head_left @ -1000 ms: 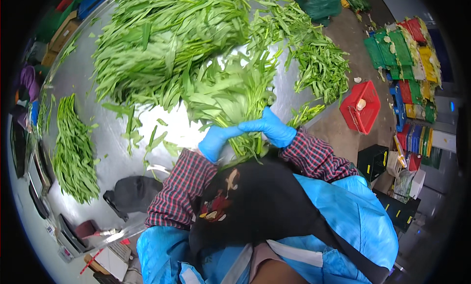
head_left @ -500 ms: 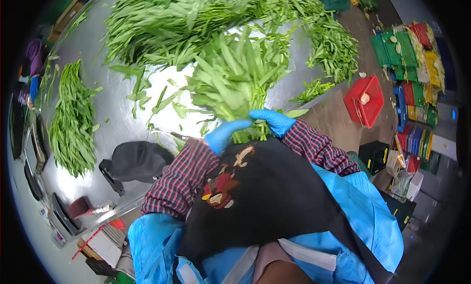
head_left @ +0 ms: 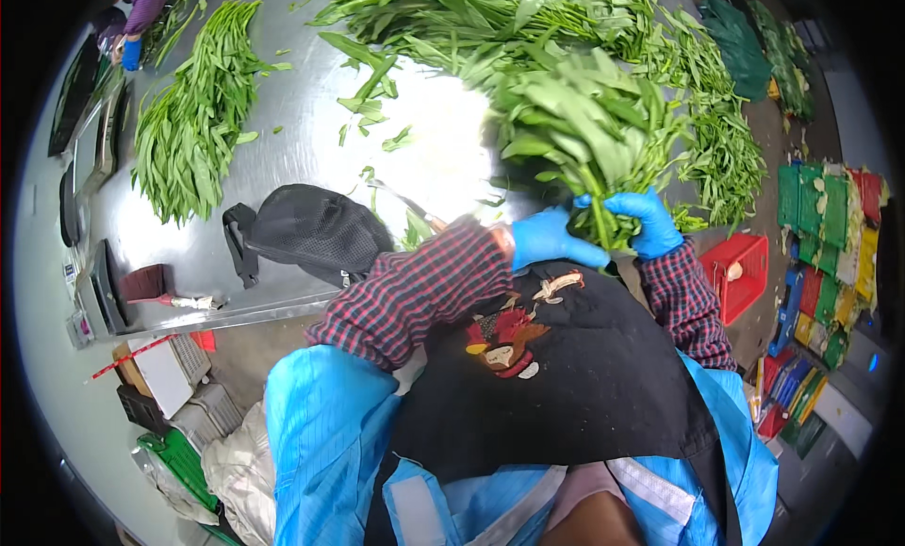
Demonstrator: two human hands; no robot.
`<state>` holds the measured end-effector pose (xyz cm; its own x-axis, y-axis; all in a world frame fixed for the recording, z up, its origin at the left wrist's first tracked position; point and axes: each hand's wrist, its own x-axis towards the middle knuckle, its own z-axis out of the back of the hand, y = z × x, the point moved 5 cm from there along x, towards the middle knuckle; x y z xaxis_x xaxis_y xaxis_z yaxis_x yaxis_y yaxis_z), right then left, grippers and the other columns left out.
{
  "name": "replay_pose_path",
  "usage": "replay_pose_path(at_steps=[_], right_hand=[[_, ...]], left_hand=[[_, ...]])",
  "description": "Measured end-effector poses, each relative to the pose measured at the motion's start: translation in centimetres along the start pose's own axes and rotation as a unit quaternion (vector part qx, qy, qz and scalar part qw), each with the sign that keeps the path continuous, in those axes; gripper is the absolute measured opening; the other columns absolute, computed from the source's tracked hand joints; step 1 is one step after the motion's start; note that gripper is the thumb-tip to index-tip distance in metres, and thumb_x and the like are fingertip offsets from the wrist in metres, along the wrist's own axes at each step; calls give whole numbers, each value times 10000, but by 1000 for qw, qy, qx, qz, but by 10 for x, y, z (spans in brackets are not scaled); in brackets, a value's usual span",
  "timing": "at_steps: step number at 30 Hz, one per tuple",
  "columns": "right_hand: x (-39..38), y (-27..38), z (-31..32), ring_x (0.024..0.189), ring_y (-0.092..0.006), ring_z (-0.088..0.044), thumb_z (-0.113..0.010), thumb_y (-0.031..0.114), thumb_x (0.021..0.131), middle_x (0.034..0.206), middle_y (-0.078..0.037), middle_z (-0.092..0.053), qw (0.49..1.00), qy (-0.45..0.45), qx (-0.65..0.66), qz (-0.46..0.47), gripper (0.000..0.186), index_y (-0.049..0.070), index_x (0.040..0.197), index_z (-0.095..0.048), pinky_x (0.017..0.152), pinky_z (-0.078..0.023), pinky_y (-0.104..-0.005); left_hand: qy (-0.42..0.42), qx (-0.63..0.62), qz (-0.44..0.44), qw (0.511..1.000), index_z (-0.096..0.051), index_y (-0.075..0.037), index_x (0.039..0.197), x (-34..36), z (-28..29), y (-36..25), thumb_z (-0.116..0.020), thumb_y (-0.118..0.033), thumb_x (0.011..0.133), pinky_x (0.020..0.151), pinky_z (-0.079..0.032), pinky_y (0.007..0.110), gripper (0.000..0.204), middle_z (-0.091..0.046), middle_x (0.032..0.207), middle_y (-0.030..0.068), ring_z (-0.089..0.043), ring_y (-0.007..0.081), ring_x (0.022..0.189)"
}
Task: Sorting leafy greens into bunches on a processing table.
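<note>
My right hand (head_left: 641, 216), in a blue glove, is closed on a leafy green bunch (head_left: 589, 122), whose stems point toward me. My left hand (head_left: 551, 239), also gloved, is at the lower stem ends, fingers extended and apart from the thumb. The steel table (head_left: 292, 122) bears a large pile of greens (head_left: 490, 8) at the back and a separate bundle (head_left: 198, 112) on the left. A black mesh bag (head_left: 311, 235) lies left of my hands; a thin metal implement (head_left: 410, 205), partly hidden, lies beside it.
Another person's gloved hand (head_left: 131, 54) is at the far top left. A brush (head_left: 151, 284) lies near the table's left edge. A red crate (head_left: 740, 301) sits on the floor at right, beside stacked colored crates (head_left: 820, 216). A dark green bag (head_left: 735, 46) is at top right.
My hands and the bunch have moved rightward. My left hand has shifted from across the stems to their lower ends. The view has swung, so the table appears farther right.
</note>
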<state>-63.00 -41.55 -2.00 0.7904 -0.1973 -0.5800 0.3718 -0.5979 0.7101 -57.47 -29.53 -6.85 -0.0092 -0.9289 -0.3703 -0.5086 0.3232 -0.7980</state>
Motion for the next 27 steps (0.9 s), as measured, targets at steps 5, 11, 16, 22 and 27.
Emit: replay_pose_path(at_steps=[5,11,16,22,27], right_hand=[[7,33,17,911,-230,-673,-626,111,782,981,-151,-690,982,35,-188,4,301,-53,1032,-664,872,-526,-337],[3,10,-67,1125,-192,-546,-686,77,800,1166,-118,-616,957,203,-200,-51,363,-11,1145,-614,932,-466,-327],[10,-6,-91,968,-139,-617,-709,128,789,1032,-68,-656,941,257,-118,-188,440,17,1191,-568,863,-501,-295],[57,-1,-69,1032,-224,-621,-492,514,937,1239,-130,-591,950,278,97,-103,599,72,1339,-454,881,-516,-338],[102,-90,-95,852,-287,-660,-570,331,839,1001,-120,-670,802,187,-547,150,374,141,1156,-629,765,-525,-394]], left_hand=[[-24,501,-269,822,-530,-76,1278,-54,5,-102,-804,-186,661,924,-475,343,684,-612,1167,98,-608,276,1027],[-75,778,-396,481,-423,-181,1396,-53,-12,-138,-608,-192,740,1072,-317,505,682,-522,1248,86,-454,291,1236],[-4,781,-240,576,-454,-153,1360,-71,9,-130,-679,-158,691,963,-441,422,705,-563,848,63,-584,272,843],[-253,560,-195,764,-606,-57,1143,-143,98,-167,-740,-67,651,773,-527,372,510,-671,981,149,-666,258,882],[-402,288,-157,855,-649,21,1011,-210,168,-184,-702,-20,736,778,-519,306,283,-679,970,73,-643,163,849]])
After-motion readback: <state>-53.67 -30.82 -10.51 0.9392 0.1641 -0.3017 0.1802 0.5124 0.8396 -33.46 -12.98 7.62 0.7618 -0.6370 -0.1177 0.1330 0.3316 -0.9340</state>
